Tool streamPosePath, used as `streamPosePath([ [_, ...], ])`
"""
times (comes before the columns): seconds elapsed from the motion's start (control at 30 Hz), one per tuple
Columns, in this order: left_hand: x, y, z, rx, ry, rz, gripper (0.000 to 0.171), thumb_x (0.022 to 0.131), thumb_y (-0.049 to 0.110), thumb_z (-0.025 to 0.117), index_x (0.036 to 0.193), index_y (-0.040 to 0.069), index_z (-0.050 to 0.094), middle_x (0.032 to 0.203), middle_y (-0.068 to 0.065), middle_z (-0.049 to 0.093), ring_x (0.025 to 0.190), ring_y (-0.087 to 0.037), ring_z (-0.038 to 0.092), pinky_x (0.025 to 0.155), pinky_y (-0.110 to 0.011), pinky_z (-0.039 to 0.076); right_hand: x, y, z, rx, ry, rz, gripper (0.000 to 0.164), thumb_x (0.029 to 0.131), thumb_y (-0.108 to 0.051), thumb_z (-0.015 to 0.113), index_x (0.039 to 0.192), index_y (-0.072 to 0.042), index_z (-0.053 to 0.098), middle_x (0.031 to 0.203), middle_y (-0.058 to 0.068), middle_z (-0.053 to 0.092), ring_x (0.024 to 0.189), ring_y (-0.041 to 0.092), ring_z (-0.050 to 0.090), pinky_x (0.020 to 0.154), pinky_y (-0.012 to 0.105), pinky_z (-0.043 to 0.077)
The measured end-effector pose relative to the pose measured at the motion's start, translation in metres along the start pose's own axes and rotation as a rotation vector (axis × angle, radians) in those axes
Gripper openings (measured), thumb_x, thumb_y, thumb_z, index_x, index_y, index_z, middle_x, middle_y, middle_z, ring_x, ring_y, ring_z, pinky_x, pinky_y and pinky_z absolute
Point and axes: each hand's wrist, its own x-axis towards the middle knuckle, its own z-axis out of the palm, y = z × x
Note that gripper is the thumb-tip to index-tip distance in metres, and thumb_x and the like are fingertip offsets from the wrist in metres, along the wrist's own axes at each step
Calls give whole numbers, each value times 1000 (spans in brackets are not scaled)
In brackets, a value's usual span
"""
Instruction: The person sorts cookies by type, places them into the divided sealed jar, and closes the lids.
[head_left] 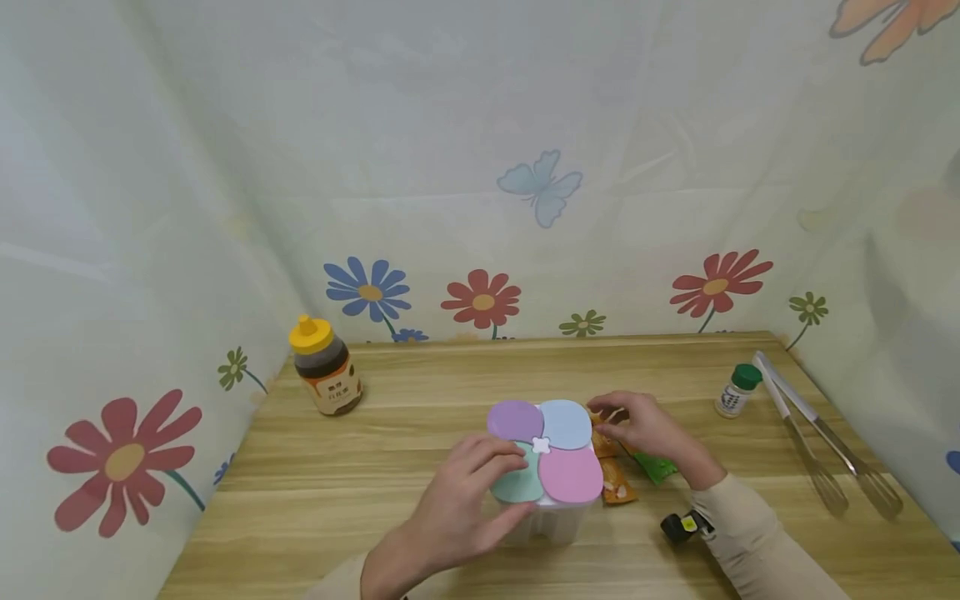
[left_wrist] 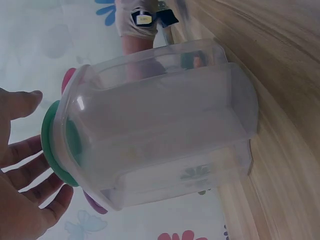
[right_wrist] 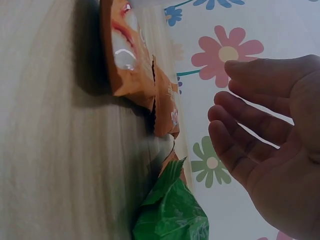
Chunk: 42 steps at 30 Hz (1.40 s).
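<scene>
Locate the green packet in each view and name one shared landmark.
Head: green packet, lower right of centre, right of the lidded container.
Left wrist: probably the blurred green patch near the top, seen through the container.
Right wrist: bottom centre.
Shared landmark: flowered backdrop.

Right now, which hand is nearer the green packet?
Right. The right hand is raised close beside the green packet; the left hand is farther left, at the green lid.
</scene>
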Motion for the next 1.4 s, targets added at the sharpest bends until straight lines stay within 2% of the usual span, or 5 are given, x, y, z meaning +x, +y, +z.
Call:
streamPosePath([
  [0.23, 9, 0, 7, 5, -4, 46, 42, 76, 35, 82, 107, 12, 67, 113, 2, 64, 112, -15, 56, 98, -32, 46, 2, 5, 1, -61, -28, -1, 30, 88, -6, 69, 117, 1, 65, 109, 17, 67, 93, 27, 65, 79, 39, 56],
  [0.47, 17, 1, 9, 47, -54, 90, 45, 75, 38, 82, 109, 13, 67, 112, 3, 65, 110, -12, 56, 97, -30, 46, 6, 11, 1, -96, -94, 12, 36, 88, -6, 68, 122, 2, 61, 110, 15, 66, 96, 27, 64, 79, 35, 56],
  [0.73, 18, 6, 11, 122, -201, 53, 46, 77, 45, 78, 112, 17, 66, 118, 5, 61, 116, -11, 51, 101, -30, 42, 5, 11, 9, -128, -113, 54, 42, 84, -9, 72, 123, 1, 60, 113, 16, 65, 99, 30, 63, 82, 43, 54],
  [0.97, 22, 6, 13, 184, -192, 98, 48, 79, 48, 75, 113, 15, 64, 118, 3, 61, 115, -14, 53, 100, -31, 43, 8, 12, 12, -154, -107, 17, 39, 83, -6, 71, 121, 1, 62, 109, 14, 67, 97, 28, 64, 81, 42, 53],
  [1.4, 28, 8, 18, 187, -225, 77, 46, 81, 49, 73, 111, 16, 64, 116, 5, 59, 113, -11, 52, 99, -27, 43, 9, 11, 11, -249, -105, 6, 34, 80, -5, 72, 114, -3, 67, 100, 5, 67, 89, 19, 62, 76, 34, 51],
])
